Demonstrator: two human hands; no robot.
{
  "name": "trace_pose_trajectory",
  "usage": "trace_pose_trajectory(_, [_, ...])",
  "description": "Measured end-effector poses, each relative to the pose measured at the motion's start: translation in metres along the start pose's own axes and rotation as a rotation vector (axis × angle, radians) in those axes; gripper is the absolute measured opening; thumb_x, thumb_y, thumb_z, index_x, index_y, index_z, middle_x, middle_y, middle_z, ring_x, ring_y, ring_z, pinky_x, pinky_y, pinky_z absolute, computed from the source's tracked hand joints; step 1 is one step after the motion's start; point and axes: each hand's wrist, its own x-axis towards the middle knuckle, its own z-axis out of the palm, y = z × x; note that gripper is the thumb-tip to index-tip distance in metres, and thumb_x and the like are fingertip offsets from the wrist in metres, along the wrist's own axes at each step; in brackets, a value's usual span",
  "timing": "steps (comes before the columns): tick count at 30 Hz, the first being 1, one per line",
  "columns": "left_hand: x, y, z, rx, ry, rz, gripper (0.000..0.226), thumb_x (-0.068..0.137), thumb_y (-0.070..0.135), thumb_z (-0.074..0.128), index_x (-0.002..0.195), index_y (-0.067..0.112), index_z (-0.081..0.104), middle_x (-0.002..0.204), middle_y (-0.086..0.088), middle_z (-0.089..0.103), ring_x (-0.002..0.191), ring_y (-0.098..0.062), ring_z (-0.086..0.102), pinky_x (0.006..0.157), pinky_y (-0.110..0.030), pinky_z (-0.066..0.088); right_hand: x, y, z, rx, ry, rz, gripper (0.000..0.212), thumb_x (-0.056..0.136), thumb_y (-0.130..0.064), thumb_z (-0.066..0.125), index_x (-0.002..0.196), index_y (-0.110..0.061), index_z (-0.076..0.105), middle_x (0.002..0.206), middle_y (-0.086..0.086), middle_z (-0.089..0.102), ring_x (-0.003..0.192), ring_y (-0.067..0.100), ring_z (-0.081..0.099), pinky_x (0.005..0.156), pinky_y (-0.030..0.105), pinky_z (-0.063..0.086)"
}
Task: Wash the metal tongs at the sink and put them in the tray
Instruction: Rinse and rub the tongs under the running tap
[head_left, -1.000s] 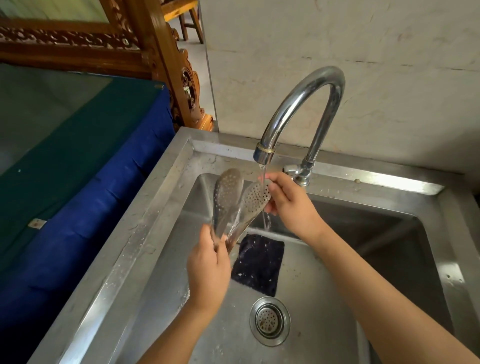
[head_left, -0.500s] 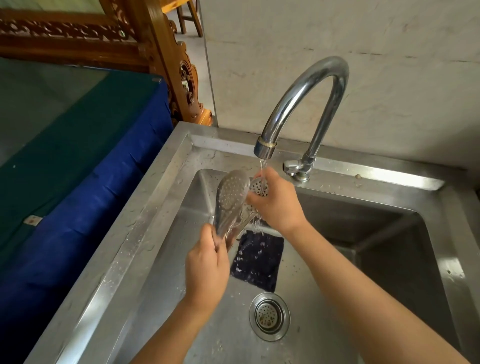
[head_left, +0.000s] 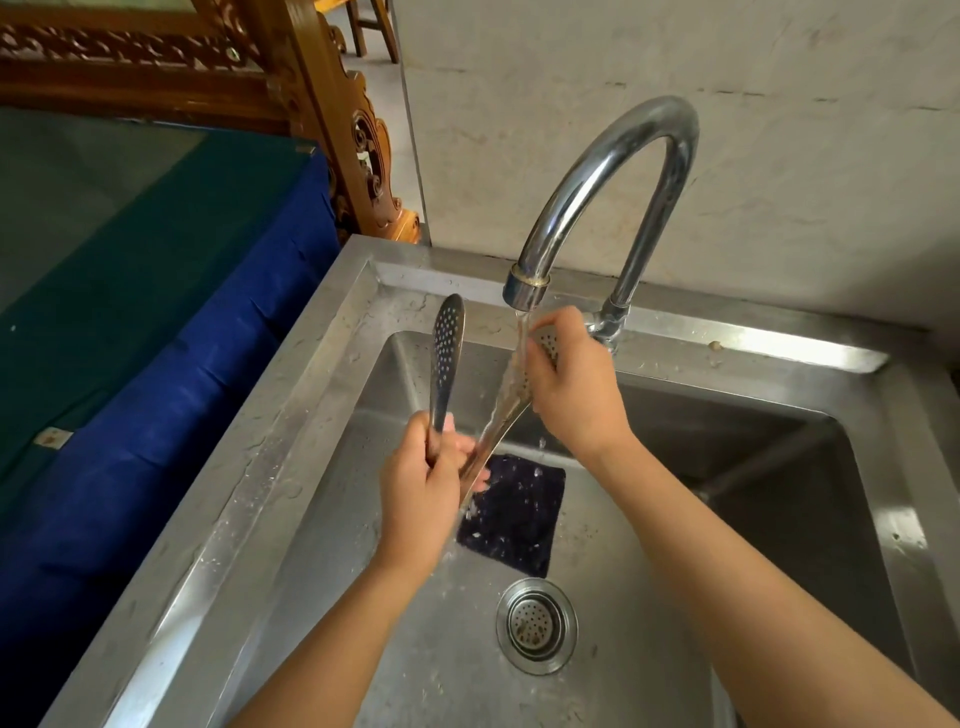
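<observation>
- The left hand (head_left: 421, 499) makes the main grip: its fingers are wrapped around the hinge end of the metal tongs (head_left: 470, 410), holding them upright over the sink (head_left: 322, 395) with the two perforated blades spread apart.
- The right hand (head_left: 574, 387) is closed over the right blade, fingers curled around its perforated tip directly under the stream of water (head_left: 521, 332) from the faucet (head_left: 613, 161); the left blade stands free, out of the stream.
- Judged from this, the washing step is in hand: the right blade is being rubbed under running water, and nothing suggests rinsing is finished.
- A dark scrub pad (head_left: 511, 514) lies on the basin floor below the tongs, near the drain strainer (head_left: 536, 625).
- The next move probably calls for bringing the left blade under the stream, with a firm hold, since wet metal is likely slippery.
- No tray is in view, so placement is not yet due.
</observation>
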Motion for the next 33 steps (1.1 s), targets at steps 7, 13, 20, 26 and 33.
trace_pose_trajectory(7, [0.017, 0.001, 0.006, -0.342, -0.263, -0.268, 0.008, 0.081, 0.022, 0.062, 0.087, 0.017, 0.061, 0.075, -0.004, 0.073, 0.057, -0.022, 0.068, 0.051, -0.027, 0.055, -0.005, -0.009, -0.019, -0.086, -0.002, -0.054, 0.03, 0.097, -0.038, 0.038, 0.098, -0.011, 0.052, 0.063, 0.0, 0.057, 0.059, 0.018, 0.059, 0.054, 0.032, 0.05])
trace_pose_trajectory(13, [0.023, 0.011, 0.033, -0.625, -0.337, -0.503, 0.02, 0.092, 0.011, 0.047, 0.08, 0.009, 0.063, 0.049, -0.001, 0.06, 0.028, -0.008, 0.043, 0.029, -0.014, 0.031, -0.016, 0.002, -0.052, -0.135, 0.103, -0.082, 0.033, 0.099, -0.033, 0.033, 0.105, -0.013, 0.058, 0.079, 0.003, 0.064, 0.07, 0.016, 0.06, 0.064, 0.031, 0.048])
trace_pose_trajectory(20, [0.028, 0.027, 0.058, -0.787, -0.551, -0.565, 0.044, 0.1, 0.031, 0.022, 0.068, 0.013, 0.047, 0.043, 0.003, 0.047, 0.026, -0.006, 0.032, 0.026, -0.013, 0.025, -0.103, 0.045, -0.022, 0.051, -0.115, 0.297, 0.067, 0.077, -0.068, 0.021, 0.079, -0.017, 0.064, 0.074, -0.004, 0.07, 0.07, 0.007, 0.062, 0.073, 0.031, 0.048])
trace_pose_trajectory(26, [0.023, 0.021, 0.071, -0.715, -0.655, -0.494, 0.054, 0.095, 0.052, 0.025, 0.093, 0.013, 0.061, 0.053, 0.0, 0.054, 0.033, -0.008, 0.039, 0.033, -0.018, 0.033, -0.119, 0.046, 0.003, 0.427, -0.269, 0.378, 0.035, 0.093, -0.04, 0.043, 0.077, -0.013, 0.058, 0.064, -0.005, 0.064, 0.056, 0.005, 0.059, 0.057, 0.016, 0.048])
trace_pose_trajectory(33, [0.029, 0.019, 0.051, -0.544, -0.547, -0.321, 0.019, 0.082, 0.015, 0.054, 0.096, 0.015, 0.066, 0.094, 0.001, 0.072, 0.076, -0.009, 0.063, 0.069, -0.023, 0.054, -0.129, 0.045, 0.012, 0.681, -0.066, 0.485, 0.032, 0.099, -0.027, 0.035, 0.082, -0.007, 0.054, 0.064, -0.004, 0.05, 0.05, 0.002, 0.044, 0.048, 0.013, 0.037])
